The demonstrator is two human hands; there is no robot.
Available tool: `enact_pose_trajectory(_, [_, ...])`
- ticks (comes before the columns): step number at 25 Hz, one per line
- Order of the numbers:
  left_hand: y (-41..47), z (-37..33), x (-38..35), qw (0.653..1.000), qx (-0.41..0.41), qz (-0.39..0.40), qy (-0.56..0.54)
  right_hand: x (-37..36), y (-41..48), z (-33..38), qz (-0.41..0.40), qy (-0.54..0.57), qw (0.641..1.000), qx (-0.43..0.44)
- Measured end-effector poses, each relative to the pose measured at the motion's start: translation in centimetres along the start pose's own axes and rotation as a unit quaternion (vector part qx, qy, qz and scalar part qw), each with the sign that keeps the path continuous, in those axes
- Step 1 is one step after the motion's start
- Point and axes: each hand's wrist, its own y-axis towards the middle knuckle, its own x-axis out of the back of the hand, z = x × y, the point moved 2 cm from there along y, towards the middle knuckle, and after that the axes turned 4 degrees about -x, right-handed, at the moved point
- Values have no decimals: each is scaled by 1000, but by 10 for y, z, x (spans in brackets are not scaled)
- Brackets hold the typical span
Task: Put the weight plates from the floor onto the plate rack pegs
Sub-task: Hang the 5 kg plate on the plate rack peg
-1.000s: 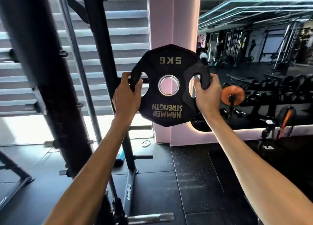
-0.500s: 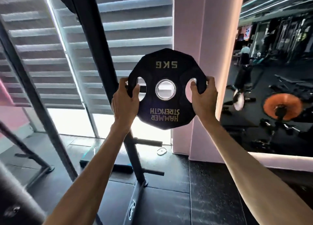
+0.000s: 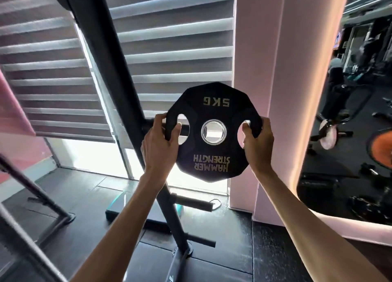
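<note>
Head view: the plate rack upright [image 3: 118, 86] now stands just left of and behind the raised 5 kg plate [image 3: 214, 158], closer than a second ago. The left hand [image 3: 159, 145] and right hand [image 3: 258, 145] grip its side holes. Its bore sits right of the upper peg [image 3: 151, 122], not yet threaded on.

Black weight plate [image 3: 214, 154] with gold lettering and a silver centre ring, against blinds [image 3: 169, 48] striped grey and white. The plate rack [image 3: 118, 73] upright at 10 o'clock is black, the pillar [image 3: 286, 90] at 2 o'clock pale pink, a disc [image 3: 381, 148] at 3 o'clock orange, the floor mats [image 3: 265, 250] at 6 o'clock black.
</note>
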Motion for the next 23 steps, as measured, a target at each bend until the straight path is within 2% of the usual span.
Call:
enact_pose_trajectory(6, [10, 14, -50, 998, 16, -16, 60, -33, 53, -61, 39, 38, 998, -10])
enact_pose_trajectory(14, [11, 12, -99, 979, 70, -101, 165, -83, 112, -122, 152, 103, 983, -27])
enact_pose_trajectory(23, [-7, 21, -113, 953, 31, -145, 263, -132, 111, -163, 244, 144, 957, -57])
